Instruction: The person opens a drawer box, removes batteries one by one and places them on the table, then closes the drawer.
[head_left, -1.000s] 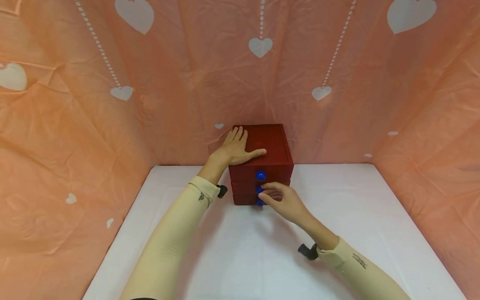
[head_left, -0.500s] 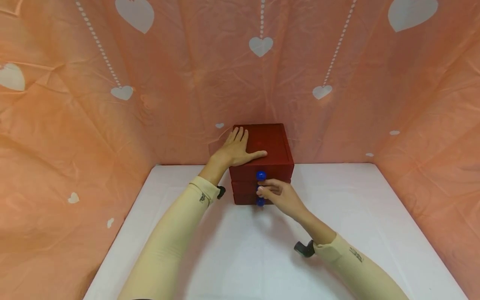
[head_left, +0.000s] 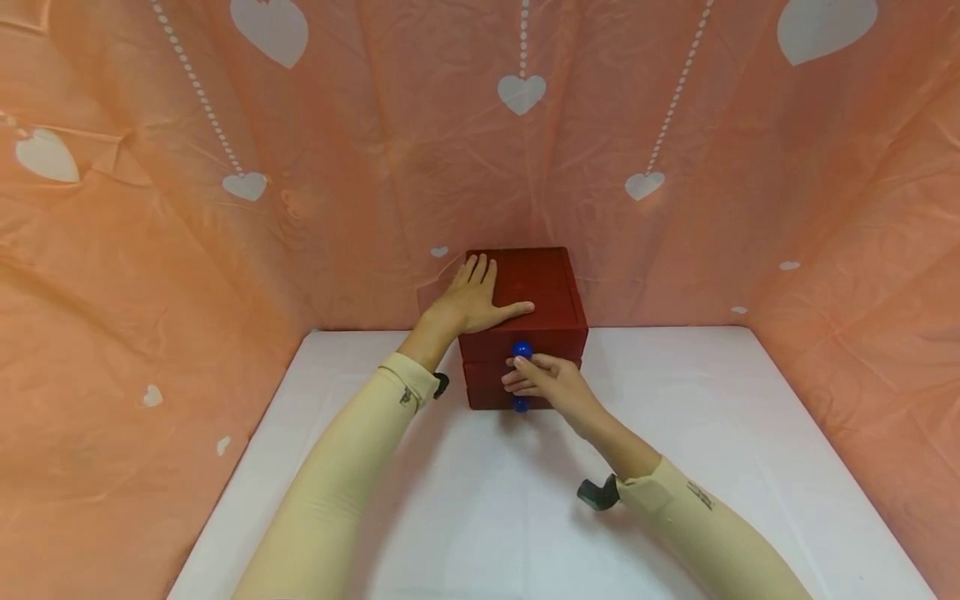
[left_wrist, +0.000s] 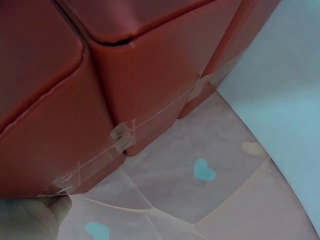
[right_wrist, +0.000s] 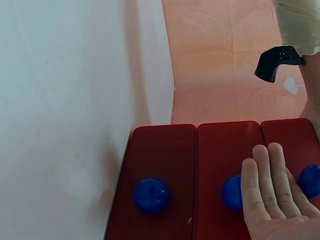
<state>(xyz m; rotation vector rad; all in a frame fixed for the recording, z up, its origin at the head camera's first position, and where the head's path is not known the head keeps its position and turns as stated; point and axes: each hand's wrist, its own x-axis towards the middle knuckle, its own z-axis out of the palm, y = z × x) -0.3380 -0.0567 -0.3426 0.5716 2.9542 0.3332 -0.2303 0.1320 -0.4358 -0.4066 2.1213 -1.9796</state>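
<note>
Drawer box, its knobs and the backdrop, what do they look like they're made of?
Box: perhaps lacquered wood or plastic; red, softly shiny, with rounded drawer corners. Knobs: likely plastic; smooth, blue, with a glossy highlight in the head view. Backdrop: thin plastic sheet or fabric; creased, faintly shiny.

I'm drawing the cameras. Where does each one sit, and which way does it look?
Head: on the head, looking forward and down at the red drawer box; the left hand, right hand and sleeves show.
Left wrist: on that wrist, looking at the box's side; a bit of the left hand shows at the bottom left.
Right wrist: on that wrist, facing the blue knobs; the right hand and left sleeve show.
Head and right wrist share: blue knobs, right hand.
</note>
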